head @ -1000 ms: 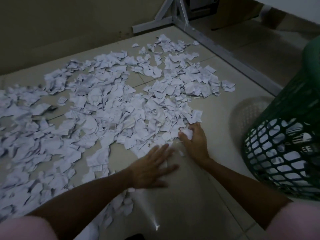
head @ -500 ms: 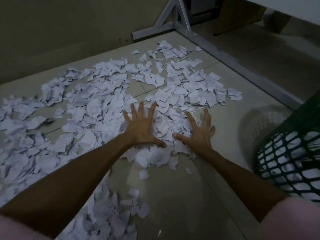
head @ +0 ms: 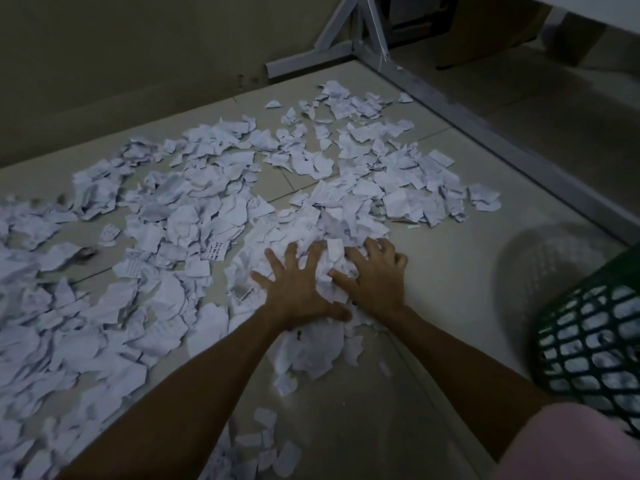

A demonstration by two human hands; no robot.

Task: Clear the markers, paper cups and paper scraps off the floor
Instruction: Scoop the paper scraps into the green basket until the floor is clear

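Pressing paper scraps [head: 325, 268], left hand [head: 298, 292] splayed, right hand [head: 375, 278] curled

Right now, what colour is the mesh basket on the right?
Dark green basket, seen in the head view.

— Dim in here, isn't it?

— Very. The tiled floor [head: 450, 271] looks pale grey-beige, with thin grout lines crossing it.

— And that wall [head: 138, 64]?

— Plain, dull olive, scuffed near its foot.

— What's the metal thing?

— A grey frame [head: 485, 133], its long bar lying across the floor, with slanted struts rising at the corner.

— Beyond it?

— A brown cardboard box [head: 491, 32], under a pale bench edge [head: 588, 12].
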